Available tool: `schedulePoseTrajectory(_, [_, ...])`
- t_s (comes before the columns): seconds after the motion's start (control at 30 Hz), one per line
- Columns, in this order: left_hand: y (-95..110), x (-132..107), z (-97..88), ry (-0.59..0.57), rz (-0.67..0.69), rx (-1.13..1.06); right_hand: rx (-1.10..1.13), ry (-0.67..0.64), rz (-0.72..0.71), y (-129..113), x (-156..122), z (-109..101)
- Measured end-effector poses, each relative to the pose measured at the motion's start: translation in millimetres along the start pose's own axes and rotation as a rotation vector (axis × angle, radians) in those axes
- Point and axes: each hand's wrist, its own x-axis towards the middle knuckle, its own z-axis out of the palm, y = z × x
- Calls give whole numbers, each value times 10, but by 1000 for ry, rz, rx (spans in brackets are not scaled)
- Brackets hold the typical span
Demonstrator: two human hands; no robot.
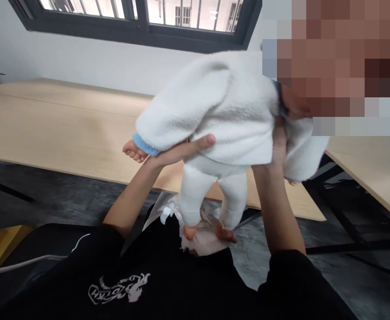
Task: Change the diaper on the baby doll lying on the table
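A baby doll point(235, 106) is held upright in front of me, in a fluffy white jacket with blue cuffs and white leggings. My left hand point(195, 146) grips its side at the waist, with the thumb across the jacket front. My right hand point(279, 144) holds the opposite side, its fingers partly hidden by the jacket and sleeve. The doll's bare feet point(191, 232) hang over a pale cloth with a frilly edge point(204, 246), which lies across my lap. The doll's head is blurred out at the upper right.
A light wooden table point(65, 129) stretches behind the doll, and another wooden tabletop point(375, 178) stands at the right. Dark metal table legs point(341, 209) stand below. A dark-framed window point(141, 26) is in the back wall. A white cable point(25, 264) runs at the left.
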Motion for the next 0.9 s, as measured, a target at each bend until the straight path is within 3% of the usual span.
schedulePoseTrajectory(0.1, [-47, 145, 45, 134, 102, -68, -439, -195, 81, 30, 99, 174])
schedulePoseTrajectory(0.2, [-172, 301, 39, 167, 124, -163, -745, -335, 102, 140, 167, 230])
schedulePoseTrajectory(0.43, [-369, 625, 17, 80, 178, -411, -522, -335, 88, 457, 371, 225])
schedulePoseTrajectory(0.53, [-410, 786, 36, 86, 62, -325, -588, -390, 140, 539, 429, 256])
schedulePoseTrajectory(0.63, [-535, 923, 65, 116, -56, -202, -583, -335, 215, 654, 451, 271])
schedulePoseTrajectory(0.73, [-752, 993, 93, 141, -7, -190, -488, -304, 289, 823, 455, 243])
schedulePoseTrajectory(0.9, [-1090, 983, 124, 130, 17, -162, -378, -427, 316, 1129, 445, 159])
